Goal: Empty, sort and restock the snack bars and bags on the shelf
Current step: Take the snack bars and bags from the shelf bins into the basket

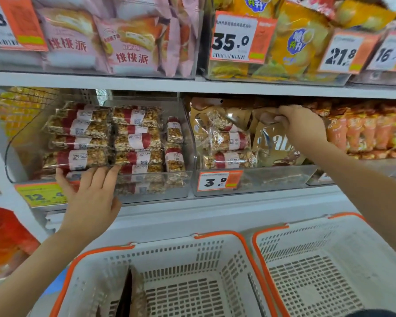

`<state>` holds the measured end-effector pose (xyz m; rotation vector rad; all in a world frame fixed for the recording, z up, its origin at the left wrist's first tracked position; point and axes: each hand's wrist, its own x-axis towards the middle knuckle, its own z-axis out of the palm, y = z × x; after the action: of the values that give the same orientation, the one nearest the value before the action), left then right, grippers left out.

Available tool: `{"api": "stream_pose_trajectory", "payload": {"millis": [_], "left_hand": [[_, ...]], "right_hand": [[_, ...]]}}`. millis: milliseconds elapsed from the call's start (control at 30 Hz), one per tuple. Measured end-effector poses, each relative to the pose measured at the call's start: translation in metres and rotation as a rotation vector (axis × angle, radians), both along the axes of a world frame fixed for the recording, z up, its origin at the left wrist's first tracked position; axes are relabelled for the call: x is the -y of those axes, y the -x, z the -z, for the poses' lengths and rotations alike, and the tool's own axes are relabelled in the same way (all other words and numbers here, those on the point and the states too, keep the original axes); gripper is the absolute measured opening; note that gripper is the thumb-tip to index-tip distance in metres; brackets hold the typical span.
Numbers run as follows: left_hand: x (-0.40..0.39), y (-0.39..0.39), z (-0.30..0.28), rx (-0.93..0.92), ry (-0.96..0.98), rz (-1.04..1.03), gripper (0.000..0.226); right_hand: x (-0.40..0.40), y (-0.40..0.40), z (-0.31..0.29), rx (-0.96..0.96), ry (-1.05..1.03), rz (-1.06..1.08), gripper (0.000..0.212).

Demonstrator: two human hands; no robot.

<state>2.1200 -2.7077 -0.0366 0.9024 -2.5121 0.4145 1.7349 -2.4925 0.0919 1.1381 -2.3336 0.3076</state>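
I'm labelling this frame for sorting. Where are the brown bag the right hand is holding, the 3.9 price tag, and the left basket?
brown bag [275, 145]: head view, on its printed front.
3.9 price tag [213, 181]: head view, on the white part with the digits.
left basket [217, 235]: head view, on its orange rim.

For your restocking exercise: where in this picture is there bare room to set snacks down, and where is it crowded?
The right basket shows a bare floor inside its orange rim. The left basket is bare except for a packet at its left. Both bar bins are crowded: the left hand presses the left bin, and the right hand grips a brown bag.
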Motion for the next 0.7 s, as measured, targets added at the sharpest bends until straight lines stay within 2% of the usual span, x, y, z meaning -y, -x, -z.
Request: {"api": "stream_pose_trajectory", "payload": {"millis": [100, 200, 267, 400, 533, 600, 700], "left_hand": [[-0.002, -0.002, -0.004, -0.001, 0.013, 0.039, 0.067], [-0.003, -0.007, -0.006, 0.013, -0.05, 0.082, 0.089], [-0.004, -0.014, -0.008, 0.024, -0.083, 0.101, 0.095], [-0.01, -0.026, -0.009, 0.04, -0.128, 0.114, 0.095], [-0.024, -0.037, -0.014, 0.057, -0.293, 0.091, 0.085], [-0.045, -0.041, -0.03, -0.028, -0.39, 0.115, 0.076], [-0.101, -0.047, -0.073, -0.416, -0.733, 0.243, 0.069]], "right_hand": [[-0.018, -0.013, 0.001, -0.045, 0.097, -0.018, 0.024], [-0.03, -0.028, -0.005, -0.063, 0.148, -0.071, 0.023], [-0.035, -0.038, -0.013, -0.06, 0.179, -0.085, 0.024], [-0.045, -0.055, -0.032, -0.1, 0.315, -0.113, 0.024], [-0.053, -0.085, -0.059, -0.138, 0.515, -0.232, 0.027], [-0.052, -0.11, -0.069, -0.146, 0.569, -0.346, 0.025], [-0.04, -0.16, -0.064, -0.121, 0.584, -0.519, 0.019]]}}
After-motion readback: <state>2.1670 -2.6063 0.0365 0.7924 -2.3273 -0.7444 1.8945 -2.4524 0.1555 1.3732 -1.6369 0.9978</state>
